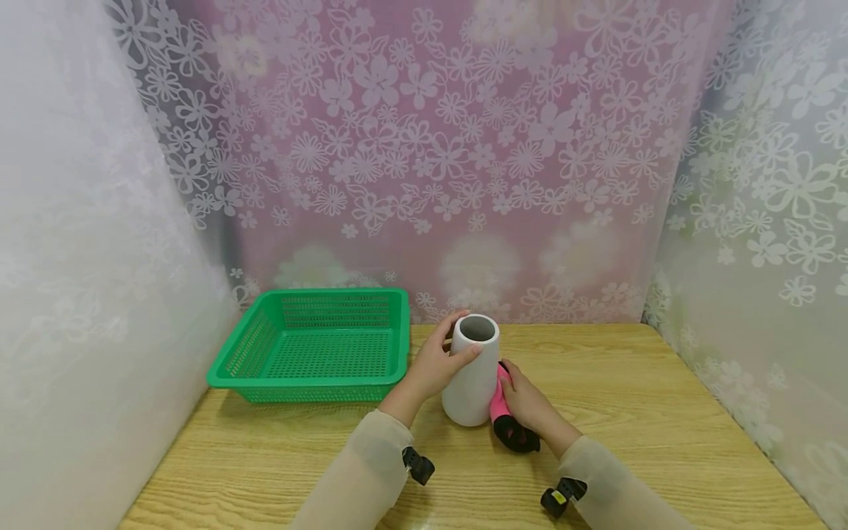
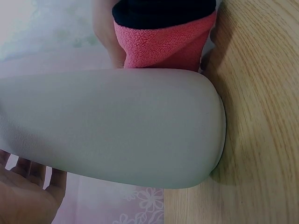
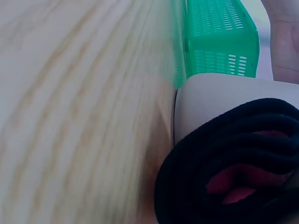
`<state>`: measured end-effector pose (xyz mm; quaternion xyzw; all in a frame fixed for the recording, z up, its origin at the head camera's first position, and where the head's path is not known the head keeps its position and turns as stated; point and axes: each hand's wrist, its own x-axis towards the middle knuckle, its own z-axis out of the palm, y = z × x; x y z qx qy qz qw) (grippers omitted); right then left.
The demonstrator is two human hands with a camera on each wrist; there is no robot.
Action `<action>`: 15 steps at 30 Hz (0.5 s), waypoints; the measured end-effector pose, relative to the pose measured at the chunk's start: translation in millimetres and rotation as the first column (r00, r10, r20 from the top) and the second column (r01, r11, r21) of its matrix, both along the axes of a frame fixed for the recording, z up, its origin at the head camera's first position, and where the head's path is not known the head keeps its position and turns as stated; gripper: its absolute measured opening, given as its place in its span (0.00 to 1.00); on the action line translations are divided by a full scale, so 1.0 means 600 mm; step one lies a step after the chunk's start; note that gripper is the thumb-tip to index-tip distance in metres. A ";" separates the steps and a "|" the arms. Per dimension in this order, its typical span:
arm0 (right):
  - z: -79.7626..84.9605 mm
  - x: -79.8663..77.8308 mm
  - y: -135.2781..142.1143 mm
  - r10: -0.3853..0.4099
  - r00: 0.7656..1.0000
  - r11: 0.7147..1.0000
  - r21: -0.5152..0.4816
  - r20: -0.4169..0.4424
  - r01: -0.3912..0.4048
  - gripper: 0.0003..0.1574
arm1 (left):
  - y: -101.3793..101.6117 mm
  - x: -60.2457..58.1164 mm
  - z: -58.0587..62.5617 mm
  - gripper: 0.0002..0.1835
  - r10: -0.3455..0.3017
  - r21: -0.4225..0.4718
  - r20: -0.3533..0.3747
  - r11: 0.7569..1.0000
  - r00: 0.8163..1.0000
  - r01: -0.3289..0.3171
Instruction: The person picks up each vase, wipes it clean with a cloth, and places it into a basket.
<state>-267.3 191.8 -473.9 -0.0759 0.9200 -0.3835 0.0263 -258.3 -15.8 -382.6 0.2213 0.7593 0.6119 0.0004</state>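
A white vase (image 1: 469, 390) with a round open top stands upright on the wooden table. My left hand (image 1: 433, 364) grips it near the rim, thumb on the near side and fingers around the back. In the left wrist view, fingers (image 2: 56, 182) of that hand lie along the smooth side of the vase (image 2: 121, 126). Against the right side of the vase, my right hand (image 1: 528, 401) holds a folded pink fleece cloth (image 1: 500, 401) with black edging. Its layered black edge (image 3: 187, 158) fills the lower right of the right wrist view. Part of the cloth is hidden by the right hand.
A green perforated plastic basket (image 1: 308, 381) sits on the table to the left of the vase. The wooden table (image 1: 596, 368) extends to the right. Floral curtains (image 1: 464, 147) hang behind and on both sides.
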 end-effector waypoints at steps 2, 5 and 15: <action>0.002 0.001 0.001 0.008 1.000 1.000 -0.007 0.000 -0.008 0.34 | 0.000 0.000 0.000 0.34 0.000 -0.003 0.000 1.000 1.000 0.000; 0.005 0.001 0.005 0.018 1.000 1.000 -0.018 0.001 -0.018 0.33 | 0.000 0.000 0.000 0.34 -0.004 -0.004 0.001 1.000 1.000 0.004; 0.017 0.002 0.017 0.010 0.999 1.000 0.010 0.032 -0.010 0.35 | -0.001 -0.004 -0.003 0.34 -0.009 -0.003 0.004 1.000 1.000 0.009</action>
